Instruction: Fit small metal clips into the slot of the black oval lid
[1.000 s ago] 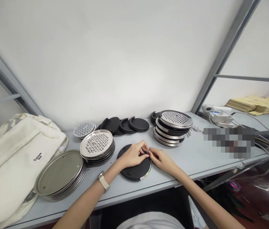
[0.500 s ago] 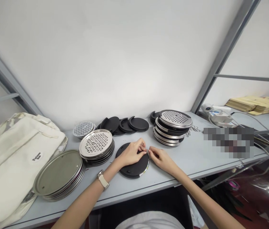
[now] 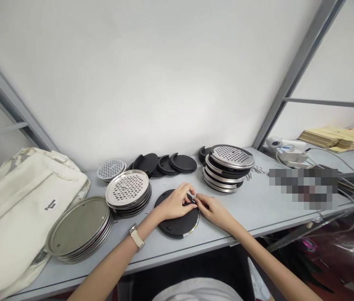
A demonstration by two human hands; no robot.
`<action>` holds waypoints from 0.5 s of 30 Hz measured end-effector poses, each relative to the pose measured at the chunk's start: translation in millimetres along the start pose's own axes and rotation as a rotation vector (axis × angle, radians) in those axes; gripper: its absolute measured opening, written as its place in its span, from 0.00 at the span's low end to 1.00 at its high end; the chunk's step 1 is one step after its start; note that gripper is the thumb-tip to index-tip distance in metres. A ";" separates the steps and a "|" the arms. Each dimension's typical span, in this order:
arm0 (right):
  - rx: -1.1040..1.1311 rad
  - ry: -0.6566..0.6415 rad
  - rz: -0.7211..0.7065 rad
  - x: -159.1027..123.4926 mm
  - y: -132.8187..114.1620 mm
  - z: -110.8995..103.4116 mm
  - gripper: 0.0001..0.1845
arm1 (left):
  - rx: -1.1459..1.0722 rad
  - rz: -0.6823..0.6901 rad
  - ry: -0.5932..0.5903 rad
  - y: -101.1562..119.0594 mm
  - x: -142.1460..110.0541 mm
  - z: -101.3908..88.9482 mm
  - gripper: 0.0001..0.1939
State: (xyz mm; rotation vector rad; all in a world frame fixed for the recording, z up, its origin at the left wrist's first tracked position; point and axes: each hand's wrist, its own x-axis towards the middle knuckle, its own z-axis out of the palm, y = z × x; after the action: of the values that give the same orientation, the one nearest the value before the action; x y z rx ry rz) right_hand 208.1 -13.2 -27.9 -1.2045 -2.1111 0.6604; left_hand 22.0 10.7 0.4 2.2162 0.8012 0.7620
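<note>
"What's around the hands?"

"Just left of them, a perforated steel stack (image 3: 127, 189) sits beside the black disc (image 3: 177, 227). Beyond it lie a plain steel stack (image 3: 78, 225) and a canvas bag (image 3: 23, 213). Loose black lids (image 3: 182, 164) lie far, with a second perforated stack (image 3: 232, 155) far right."

"And the hands?"

"The left hand (image 3: 174, 205) and right hand (image 3: 212, 210) both pinch a small piece (image 3: 193, 200) at the disc's far right edge. Fingers hide it, so I can't tell what it is."

"Where's the disc?"

"Flat on the grey shelf (image 3: 242, 213), under a white wall (image 3: 133, 75). Yellow envelopes (image 3: 336, 139) lie far right."
</note>
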 end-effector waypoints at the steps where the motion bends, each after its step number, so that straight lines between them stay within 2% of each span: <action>1: 0.001 -0.003 -0.004 -0.1 -0.5 -0.1 0.14 | 0.002 0.001 -0.001 -0.1 0.0 0.1 0.14; 15: 0.016 0.014 0.011 -0.5 -1.2 0.1 0.15 | -0.007 -0.067 -0.013 -0.8 2.1 0.9 0.12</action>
State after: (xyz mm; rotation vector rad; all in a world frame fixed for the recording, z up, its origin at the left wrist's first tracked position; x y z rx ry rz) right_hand 207.5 -14.2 -27.3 -1.2094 -2.0852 0.6705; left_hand 23.7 12.4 -0.2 2.1743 0.8605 0.7169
